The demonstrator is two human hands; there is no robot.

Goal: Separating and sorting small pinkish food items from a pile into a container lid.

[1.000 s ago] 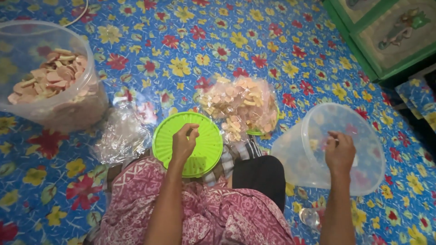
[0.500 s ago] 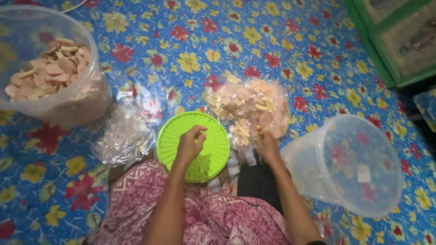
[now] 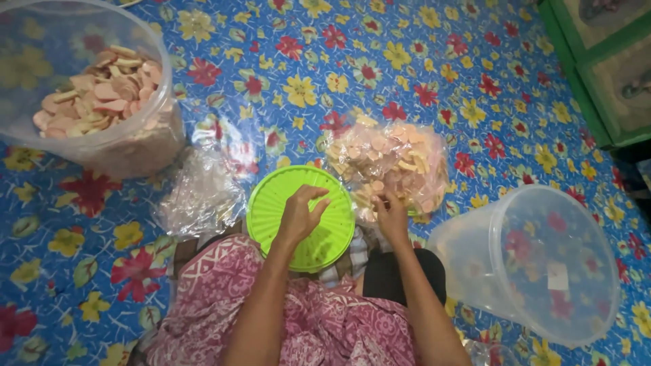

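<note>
With the left hand (image 3: pixel 298 215) loosely curled, empty, over the round lime-green plastic lid (image 3: pixel 302 218) on the lap, the right hand (image 3: pixel 392 218) apparently pinches crackers from the clear plastic bag of pale crackers (image 3: pixel 390 163) just beyond; small gentle pinches should spare them breaking.

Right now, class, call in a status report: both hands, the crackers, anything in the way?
Left hand over green lid, fingers curled. Right hand at bag of crackers; grip not clear. Empty tub on its side by right arm.
</note>
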